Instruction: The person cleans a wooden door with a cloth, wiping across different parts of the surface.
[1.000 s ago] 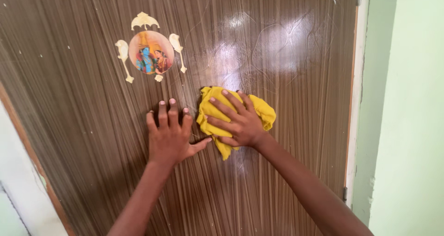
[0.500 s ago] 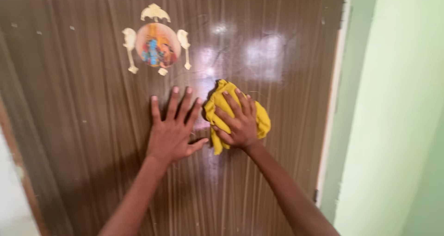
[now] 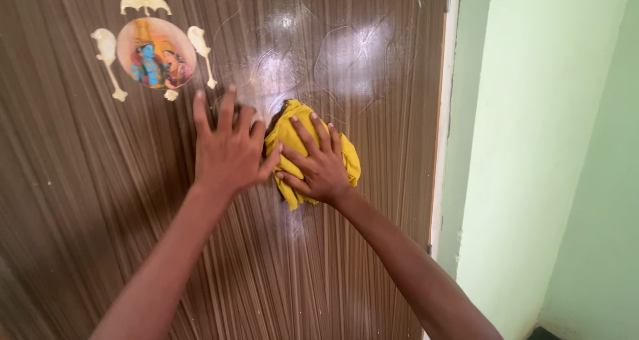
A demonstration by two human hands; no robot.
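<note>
You're pressing the yellow cloth (image 3: 291,135) on the door (image 3: 346,260) with right hand (image 3: 318,169) fingers spread flat, left hand (image 3: 227,151) open beside the cloth, so keep pressure even.

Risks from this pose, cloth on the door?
1. The yellow cloth is bunched under the right hand, so little of it lies flat on the brown door; it may smear rather than wipe the glossy patch.
2. The round picture sticker and its cream cut-outs sit just up and left of the left hand; a stroke that way could catch and lift their edges.
3. The left hand presses bare on the door and may leave prints.
</note>
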